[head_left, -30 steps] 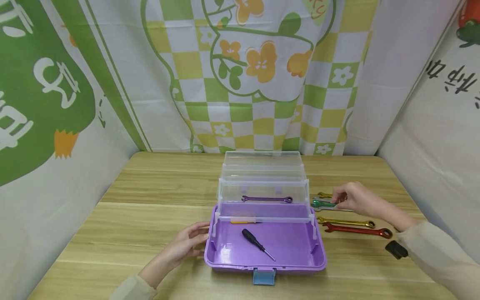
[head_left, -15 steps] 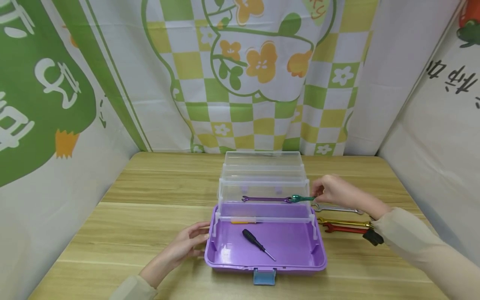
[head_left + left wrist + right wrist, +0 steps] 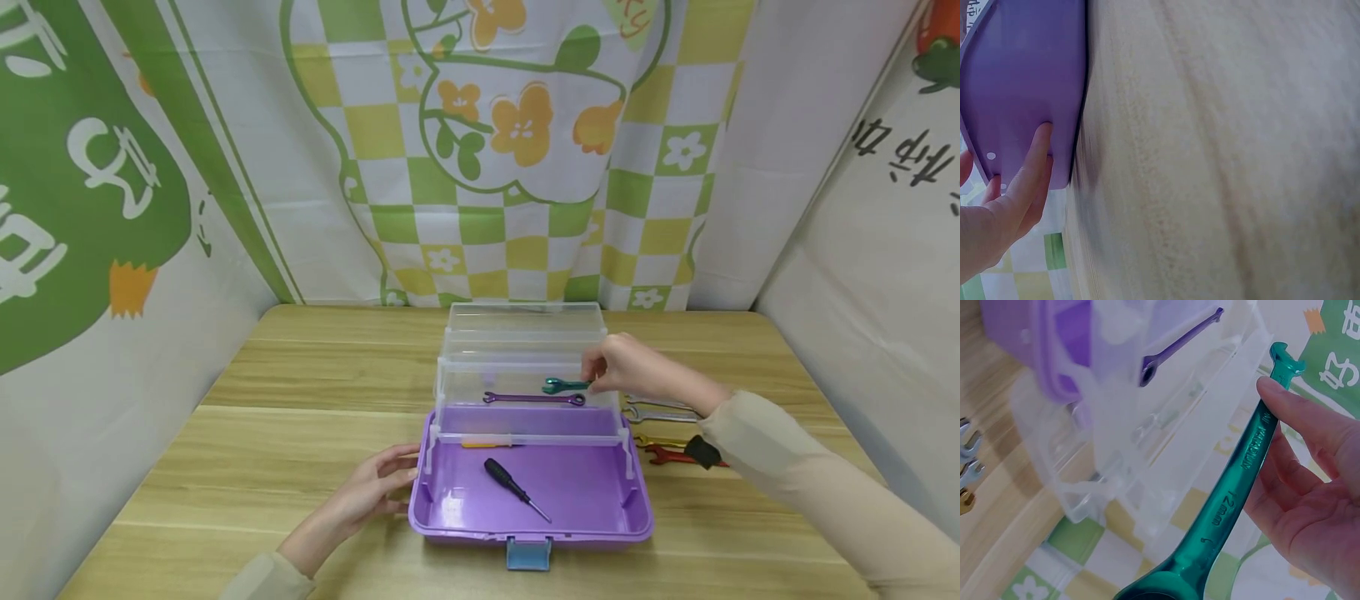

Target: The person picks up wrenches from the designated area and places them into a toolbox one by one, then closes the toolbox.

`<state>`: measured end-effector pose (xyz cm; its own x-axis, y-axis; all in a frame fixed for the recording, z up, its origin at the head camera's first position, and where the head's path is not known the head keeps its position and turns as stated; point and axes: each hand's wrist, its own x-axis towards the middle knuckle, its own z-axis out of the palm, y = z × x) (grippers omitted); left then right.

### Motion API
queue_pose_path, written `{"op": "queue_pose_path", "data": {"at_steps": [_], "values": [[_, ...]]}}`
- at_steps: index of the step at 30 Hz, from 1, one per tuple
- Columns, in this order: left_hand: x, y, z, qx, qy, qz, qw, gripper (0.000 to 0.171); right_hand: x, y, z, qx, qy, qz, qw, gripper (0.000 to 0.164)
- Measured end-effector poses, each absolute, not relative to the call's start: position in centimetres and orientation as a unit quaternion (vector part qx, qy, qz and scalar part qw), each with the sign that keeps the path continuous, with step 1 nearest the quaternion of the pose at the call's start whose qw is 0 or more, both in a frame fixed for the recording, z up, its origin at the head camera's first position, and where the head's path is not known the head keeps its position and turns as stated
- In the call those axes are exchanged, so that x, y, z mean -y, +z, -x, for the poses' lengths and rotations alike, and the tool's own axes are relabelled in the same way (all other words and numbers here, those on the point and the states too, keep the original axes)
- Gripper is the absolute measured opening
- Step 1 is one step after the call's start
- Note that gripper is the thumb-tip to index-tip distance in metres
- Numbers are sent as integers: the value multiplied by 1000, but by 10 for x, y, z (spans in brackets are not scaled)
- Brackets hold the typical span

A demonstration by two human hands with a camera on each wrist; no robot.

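Observation:
My right hand [image 3: 637,371] pinches a green combination wrench [image 3: 1235,475] between thumb and fingers. Its open end points left in the head view, over the clear trays [image 3: 525,343] of a purple toolbox [image 3: 577,483]. The mark "12mm" shows on its shank in the right wrist view. Just below it, a purple wrench [image 3: 534,399] lies in one of those trays. My left hand [image 3: 360,492] rests against the toolbox's left side with extended fingers [image 3: 1036,147]. A black-handled screwdriver [image 3: 508,482] lies on the box floor. Something yellow-handled [image 3: 480,445] shows behind the lowest tray edge.
Right of the box, silver wrenches [image 3: 663,415], a gold wrench [image 3: 654,441] and a red wrench [image 3: 667,455] lie on the wooden table [image 3: 300,392], partly covered by my right arm. A blue latch [image 3: 528,553] hangs at the box front. A patterned curtain [image 3: 480,233] stands behind.
My right hand has picked up the green wrench from among the wrenches at the right and carried it left over the trays. The left hand and the toolbox have stayed put.

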<state>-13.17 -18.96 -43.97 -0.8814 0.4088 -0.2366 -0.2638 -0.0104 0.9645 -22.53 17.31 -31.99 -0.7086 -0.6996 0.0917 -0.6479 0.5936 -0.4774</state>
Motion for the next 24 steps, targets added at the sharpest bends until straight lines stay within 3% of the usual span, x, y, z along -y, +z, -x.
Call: {"op": "queue_pose_path", "data": {"at_steps": [24], "values": [[189,-440,131,-661,710,-54,236,58,-116,-327,234,-865,-235,436,83,12]]}}
